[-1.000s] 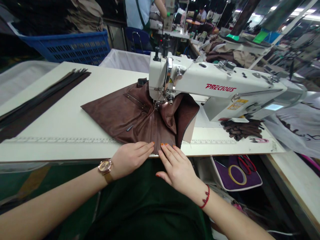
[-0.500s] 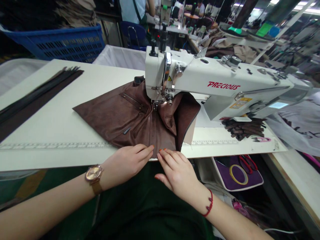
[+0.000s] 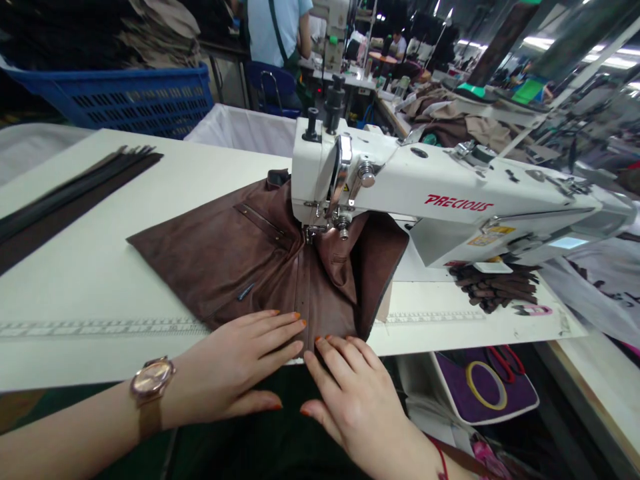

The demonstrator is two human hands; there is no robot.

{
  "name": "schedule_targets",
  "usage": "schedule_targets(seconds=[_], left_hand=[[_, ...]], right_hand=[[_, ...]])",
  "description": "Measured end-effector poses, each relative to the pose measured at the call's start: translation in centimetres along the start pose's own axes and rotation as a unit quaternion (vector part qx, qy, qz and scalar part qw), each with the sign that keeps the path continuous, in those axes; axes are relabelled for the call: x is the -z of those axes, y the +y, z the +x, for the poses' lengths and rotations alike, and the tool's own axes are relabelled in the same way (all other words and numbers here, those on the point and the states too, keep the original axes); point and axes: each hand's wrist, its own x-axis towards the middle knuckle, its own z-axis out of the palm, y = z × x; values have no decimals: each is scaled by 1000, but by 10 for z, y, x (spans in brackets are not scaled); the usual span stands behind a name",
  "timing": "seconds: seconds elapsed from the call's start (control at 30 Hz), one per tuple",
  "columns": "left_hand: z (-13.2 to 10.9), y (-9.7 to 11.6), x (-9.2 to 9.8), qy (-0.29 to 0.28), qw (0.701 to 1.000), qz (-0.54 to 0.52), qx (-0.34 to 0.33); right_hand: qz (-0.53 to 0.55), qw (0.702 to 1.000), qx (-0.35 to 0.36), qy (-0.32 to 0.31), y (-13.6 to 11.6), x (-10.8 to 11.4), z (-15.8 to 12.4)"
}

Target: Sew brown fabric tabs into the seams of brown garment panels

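Note:
A brown leather-like garment piece (image 3: 200, 247) with a zip and small pocket details lies on the white sewing table (image 3: 90, 293). Its middle seam runs under the presser foot (image 3: 311, 233) of the white sewing machine (image 3: 390, 183). My left hand (image 3: 245, 363) rests on the near edge of the piece, left of the seam, fingers stretched out and thumb apart. Just right of the seam, my right hand (image 3: 355, 400) lies with its fingertips on the piece, thumb held away. Neither hand grips the material. The fold at the right hides part of the piece.
Dark strips (image 3: 75, 190) lie at the table's left. A bundle of brown strips (image 3: 495, 287) and pink thread snips (image 3: 533, 310) sit at the right. Below the edge, a purple-lined tray (image 3: 450, 373) holds tape (image 3: 486, 385) and red-handled scissors (image 3: 506, 363). A blue basket (image 3: 140, 100) stands behind; a person (image 3: 273, 30) sits beyond.
My left hand has spread its fingers and thumb and lies flatter on the piece. The view has shifted, so the table sits lower in it. The piece is still under the presser foot.

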Motion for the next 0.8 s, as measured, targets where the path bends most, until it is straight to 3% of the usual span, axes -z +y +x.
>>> schedule_targets(seconds=[0.47,0.8], left_hand=[[16,-30,1,20,999,-40,12],[29,-61,2,23,1000,-6,1]], right_hand=[[34,999,-6,-19,21,3,30],[28,999,-6,-24,41,4,58]])
